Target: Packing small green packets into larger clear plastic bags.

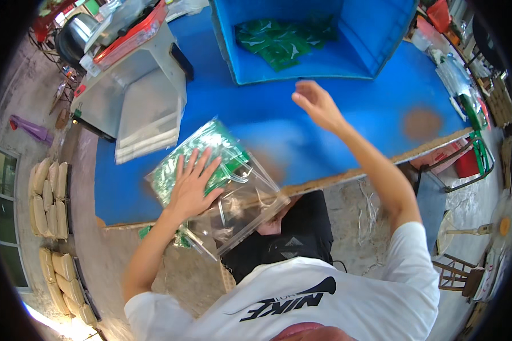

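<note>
"Fingers point(201, 162) of the left hand point(191, 193), how do they stand?"

"All spread wide, palm down, pressing flat on one clear bag point(247, 207) with green packets point(210, 136) inside. They pinch nothing that I can see."

"And the right hand point(320, 108)?"

"Its fingers are slightly bent, a little apart from the thumb, somewhat blurred, with nothing seen in them. So two hands, one of them on the bag."

"Where exactly does the bag lie?"

"At the near left of the one blue surface point(352, 131). Its filled part rests there, tilted, while the flimsy unfilled end hangs past the near edge, over the person's lap."

"How many packets?"

"I can't tell; they overlap under the shiny film."

"What is the right hand nearest to?"

"One blue bin point(381, 34), just beyond it at the far side. More green packets point(281, 42) are heaped inside, too jumbled to count."

"Anything else?"

"One pale open box point(148, 108) stands left of the bin, beyond the bag. Down on the floor point(99, 250), far left, I count two piles of tan sacks point(50, 199)."
</note>
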The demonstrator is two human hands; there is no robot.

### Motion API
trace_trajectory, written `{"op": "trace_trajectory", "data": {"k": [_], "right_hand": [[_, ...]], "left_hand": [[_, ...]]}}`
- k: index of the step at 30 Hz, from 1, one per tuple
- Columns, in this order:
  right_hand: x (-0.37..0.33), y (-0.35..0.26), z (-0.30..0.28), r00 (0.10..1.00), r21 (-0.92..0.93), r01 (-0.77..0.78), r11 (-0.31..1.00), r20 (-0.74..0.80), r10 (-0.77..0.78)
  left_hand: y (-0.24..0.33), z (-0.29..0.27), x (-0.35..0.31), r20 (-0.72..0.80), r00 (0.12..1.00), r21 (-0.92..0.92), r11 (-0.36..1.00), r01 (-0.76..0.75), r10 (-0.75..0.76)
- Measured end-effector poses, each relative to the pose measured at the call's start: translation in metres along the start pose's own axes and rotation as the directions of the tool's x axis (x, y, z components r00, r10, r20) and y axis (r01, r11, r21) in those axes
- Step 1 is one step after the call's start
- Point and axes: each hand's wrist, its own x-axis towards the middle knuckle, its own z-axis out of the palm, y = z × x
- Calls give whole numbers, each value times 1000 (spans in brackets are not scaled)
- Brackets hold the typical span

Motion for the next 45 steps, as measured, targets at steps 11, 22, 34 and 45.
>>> {"op": "trace_trajectory", "data": {"k": [11,22,34,45], "right_hand": [[325,99,26,970,-803,131,582,-19,-244],[357,106,24,995,-836,-12,548,45,91],[134,59,40,988,-803,1,596,-92,-125],[181,97,-83,931,-665,-76,743,-314,-186]], "left_hand": [[-73,14,-35,103,990,28,996,89,-92],[-91,24,-48,76,996,49,998,43,-47],[-78,15,-27,-25,1000,5,1000,2,-2],[-88,-41,-54,101,989,149,985,91,-107]]}}
